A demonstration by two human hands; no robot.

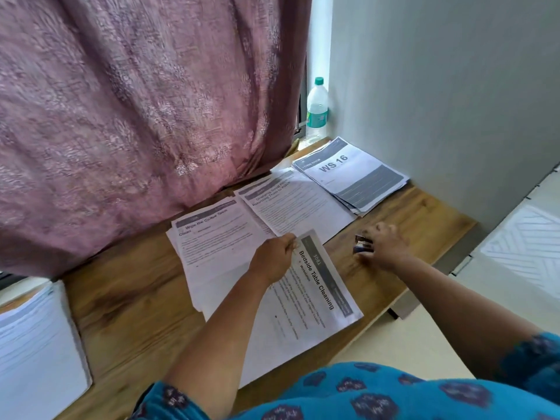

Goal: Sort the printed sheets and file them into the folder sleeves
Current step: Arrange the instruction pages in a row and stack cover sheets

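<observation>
Wood-grain desk [127,304], warm brown and matte, carrying several sets of thin white printed sheets with grey header bands. Left hand [274,259] pinching the top edge of the "Bedside Table Cleaning" set [306,304], which lies turned sideways near the front edge, partly over the "Wipe the Coffee Table Clean" pile [212,237]. Right hand [383,248] curled over a small dark-and-metal stapler [362,245] resting on the bare wood just right of that set — grip looks closed on it, though fingers hide most of the tool. Hands apart, each on its own thing. Likely step: binding the held set before filing, judged only from the stapler and the pinch. To do it well: square the sheets by tapping edges flush, keep the pinch tight at the corner so limp paper does not fan, bring the stapler mouth over that corner clear of the print, press once and firmly. Paper thin and slippery — apt to slide over the pile beneath, so worth lifting it clear first. Further back, a "Charging Small Items" pile [291,204] and a thicker "WS 16" stack [351,177], slightly fanned. Tall stack of sheets [36,353] at far left, blurred. Mauve textured curtain [136,101] drooping onto the desk; clear plastic bottle [316,110] with green cap in the corner. No folder sleeves visible.
</observation>
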